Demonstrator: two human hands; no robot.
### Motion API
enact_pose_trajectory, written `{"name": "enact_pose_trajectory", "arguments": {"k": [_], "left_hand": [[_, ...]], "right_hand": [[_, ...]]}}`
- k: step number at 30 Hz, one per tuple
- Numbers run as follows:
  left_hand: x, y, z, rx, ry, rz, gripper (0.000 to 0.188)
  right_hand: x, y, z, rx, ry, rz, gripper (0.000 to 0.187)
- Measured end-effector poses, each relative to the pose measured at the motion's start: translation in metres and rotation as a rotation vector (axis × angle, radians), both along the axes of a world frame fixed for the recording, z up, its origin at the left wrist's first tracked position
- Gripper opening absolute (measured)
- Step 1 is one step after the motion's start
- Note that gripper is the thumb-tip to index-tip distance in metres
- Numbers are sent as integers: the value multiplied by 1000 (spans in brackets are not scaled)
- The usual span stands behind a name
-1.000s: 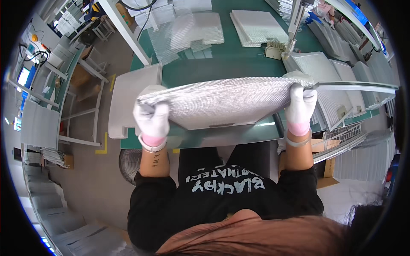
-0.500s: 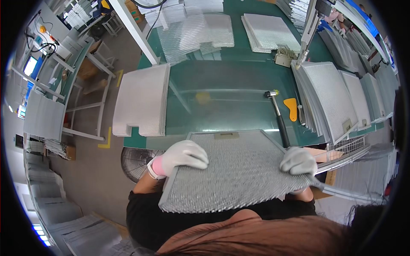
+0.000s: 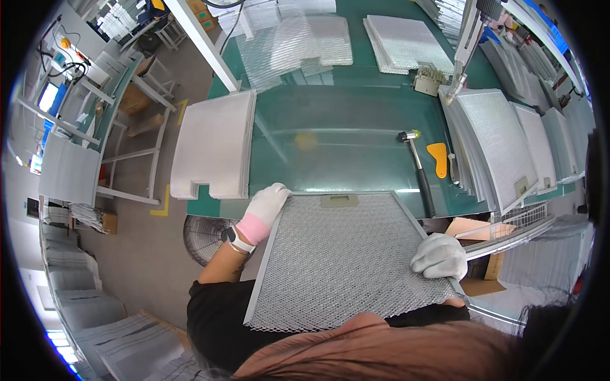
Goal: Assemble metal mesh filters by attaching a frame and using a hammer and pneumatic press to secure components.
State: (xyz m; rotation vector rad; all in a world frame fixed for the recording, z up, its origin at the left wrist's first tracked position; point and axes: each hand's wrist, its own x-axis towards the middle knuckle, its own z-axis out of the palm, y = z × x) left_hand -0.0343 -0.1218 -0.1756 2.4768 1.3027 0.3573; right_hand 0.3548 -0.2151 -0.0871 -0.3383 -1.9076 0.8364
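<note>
A grey metal mesh filter panel [image 3: 343,254] lies tilted between my body and the table's front edge. Thin metal rails line its far side and both flanks, while its near edge shows bare, jagged mesh. A small beige latch plate [image 3: 339,200] sits on the far rail. My left hand [image 3: 265,208], in a white glove with a pink cuff, is closed at the panel's far left corner, its fingertips partly hidden. Over the right rail, my gloved right hand [image 3: 440,256] grips the panel with curled fingers resting on the mesh.
On the green table [image 3: 330,146] lie a hammer [image 3: 420,174], a yellow scraper [image 3: 438,159] and a stack of white mesh sheets [image 3: 213,149]. Framed panels [image 3: 492,140] lean at the right, near a metal post. More sheets [image 3: 403,41] lie farther back. A fan [image 3: 202,238] stands below the table.
My left hand has slid from the panel's left side up to its far left corner. The panel has tipped to show its mesh face more fully, and my right hand has shifted slightly nearer.
</note>
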Motion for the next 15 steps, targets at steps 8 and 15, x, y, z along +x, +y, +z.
{"name": "enact_pose_trajectory", "arguments": {"k": [8,15], "left_hand": [[-4,9,-20,-55,-44,134,22],[13,2,-26,45,-223,383,29]], "right_hand": [[-14,8,1,-32,224,-140,26],[-51,67,34,-109,425,-717,40]]}}
